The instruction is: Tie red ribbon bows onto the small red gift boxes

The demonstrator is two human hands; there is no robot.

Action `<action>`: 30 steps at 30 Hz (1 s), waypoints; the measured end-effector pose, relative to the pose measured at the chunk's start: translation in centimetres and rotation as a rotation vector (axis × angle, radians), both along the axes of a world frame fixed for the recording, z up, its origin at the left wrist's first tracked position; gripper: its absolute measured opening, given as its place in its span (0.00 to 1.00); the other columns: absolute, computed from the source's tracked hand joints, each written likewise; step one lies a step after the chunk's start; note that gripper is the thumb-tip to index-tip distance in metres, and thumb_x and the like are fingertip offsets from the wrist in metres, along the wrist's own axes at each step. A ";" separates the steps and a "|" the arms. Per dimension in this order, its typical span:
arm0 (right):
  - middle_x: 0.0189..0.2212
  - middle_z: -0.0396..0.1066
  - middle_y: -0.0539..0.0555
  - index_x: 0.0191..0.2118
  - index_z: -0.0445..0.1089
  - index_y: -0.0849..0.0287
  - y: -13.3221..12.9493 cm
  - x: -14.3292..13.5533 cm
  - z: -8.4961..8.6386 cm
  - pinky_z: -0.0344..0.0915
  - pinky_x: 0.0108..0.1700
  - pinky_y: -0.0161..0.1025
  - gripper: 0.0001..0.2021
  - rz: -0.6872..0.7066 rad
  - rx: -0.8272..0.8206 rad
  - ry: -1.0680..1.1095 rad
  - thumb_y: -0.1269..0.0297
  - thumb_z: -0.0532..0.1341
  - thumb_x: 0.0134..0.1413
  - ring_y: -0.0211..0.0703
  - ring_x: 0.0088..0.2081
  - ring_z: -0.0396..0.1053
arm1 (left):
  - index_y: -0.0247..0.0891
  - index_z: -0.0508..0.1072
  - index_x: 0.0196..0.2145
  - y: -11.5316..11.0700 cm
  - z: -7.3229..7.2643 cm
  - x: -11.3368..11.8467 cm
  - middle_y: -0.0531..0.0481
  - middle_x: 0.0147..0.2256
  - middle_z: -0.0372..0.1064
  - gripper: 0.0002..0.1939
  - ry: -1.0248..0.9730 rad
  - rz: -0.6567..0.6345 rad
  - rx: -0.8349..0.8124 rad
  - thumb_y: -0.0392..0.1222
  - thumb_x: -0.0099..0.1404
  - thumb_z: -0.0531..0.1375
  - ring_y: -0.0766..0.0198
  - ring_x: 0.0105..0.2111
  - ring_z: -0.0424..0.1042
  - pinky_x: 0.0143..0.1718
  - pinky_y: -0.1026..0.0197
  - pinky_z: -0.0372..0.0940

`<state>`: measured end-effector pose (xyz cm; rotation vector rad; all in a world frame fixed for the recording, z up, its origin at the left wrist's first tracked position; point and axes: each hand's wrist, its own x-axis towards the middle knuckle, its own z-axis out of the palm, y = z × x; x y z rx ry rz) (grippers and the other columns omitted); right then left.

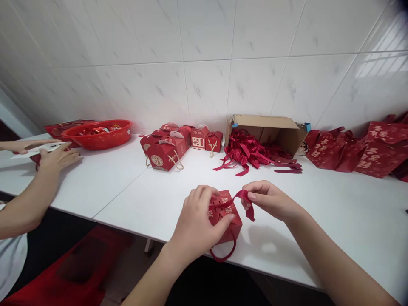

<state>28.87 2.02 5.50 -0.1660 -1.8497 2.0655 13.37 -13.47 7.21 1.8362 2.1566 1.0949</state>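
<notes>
A small red gift box [235, 227] with gold characters sits near the table's front edge, its red cord handle hanging over the near side. My left hand [199, 216] is wrapped over the box's left side and top, thumb on the near face. A red ribbon [228, 203] runs across the top of the box. Its loose end is pinched between thumb and fingers of my right hand [267, 199], just right of the box, with a short tail hanging down. The ribbon's other end is hidden under my left hand.
A cardboard box [266, 122] on its side spills red ribbons [244, 151]. Several filled-out red gift boxes [165, 155] stand at the back. Red bags [328, 148] lie at right. A red basin [108, 142] holds wrapped sweets. At left, another person's hands [55, 158] handle a white-and-red piece.
</notes>
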 end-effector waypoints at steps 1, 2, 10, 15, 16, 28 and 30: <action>0.24 0.68 0.52 0.32 0.74 0.61 -0.1 -0.1 0.1 0.65 0.27 0.35 0.09 -0.018 0.017 0.002 0.60 0.63 0.54 0.37 0.27 0.65 | 0.41 0.64 0.38 0.5 0.2 0.2 0.47 0.40 0.65 0.13 0.025 0.006 -0.020 0.43 0.56 0.61 0.53 0.41 0.65 0.44 0.51 0.61; 0.25 0.69 0.52 0.34 0.74 0.61 -0.2 -0.2 0.1 0.66 0.30 0.35 0.08 -0.035 0.035 0.007 0.61 0.63 0.54 0.37 0.28 0.65 | 0.41 0.64 0.39 1.0 0.2 0.3 0.47 0.40 0.66 0.13 0.046 0.011 -0.027 0.42 0.56 0.61 0.53 0.42 0.65 0.43 0.50 0.61; 0.25 0.68 0.50 0.35 0.74 0.59 -0.6 -0.2 0.3 0.63 0.32 0.35 0.09 -0.113 0.126 -0.035 0.59 0.63 0.55 0.35 0.28 0.65 | 0.40 0.63 0.38 2.2 -0.1 -0.5 0.49 0.39 0.66 0.08 0.024 0.133 0.199 0.34 0.58 0.56 0.57 0.42 0.66 0.43 0.52 0.61; 0.26 0.66 0.49 0.42 0.71 0.57 -1.4 -1.2 0.0 0.62 0.30 0.34 0.12 -0.219 0.263 -0.097 0.57 0.63 0.54 0.35 0.27 0.63 | 0.39 0.63 0.38 2.2 -0.5 -0.6 0.49 0.37 0.67 0.08 0.089 0.191 0.338 0.36 0.59 0.57 0.57 0.40 0.67 0.43 0.52 0.61; 0.26 0.66 0.48 0.45 0.70 0.57 -1.6 -1.5 -0.1 0.62 0.32 0.34 0.14 -0.216 0.288 -0.094 0.58 0.63 0.54 0.35 0.28 0.63 | 0.39 0.63 0.38 2.2 -0.5 -0.5 0.49 0.37 0.67 0.08 0.106 0.196 0.355 0.36 0.59 0.57 0.57 0.40 0.67 0.43 0.52 0.61; 0.24 0.68 0.50 0.30 0.73 0.60 -3.8 -3.3 -0.2 0.63 0.36 0.37 0.11 -0.312 0.346 -0.091 0.58 0.60 0.55 0.39 0.29 0.65 | 0.40 0.61 0.40 0.9 -0.2 -0.8 0.50 0.38 0.65 0.12 -0.185 0.087 0.253 0.37 0.57 0.58 0.59 0.43 0.66 0.46 0.55 0.60; 0.26 0.68 0.51 0.28 0.72 0.60 -3.9 -3.4 -0.4 0.62 0.37 0.37 0.11 -0.366 0.353 -0.089 0.58 0.60 0.55 0.39 0.31 0.65 | 0.41 0.60 0.42 0.2 -0.2 -1.4 0.50 0.40 0.63 0.14 -0.290 0.041 0.206 0.38 0.58 0.58 0.60 0.45 0.65 0.48 0.55 0.59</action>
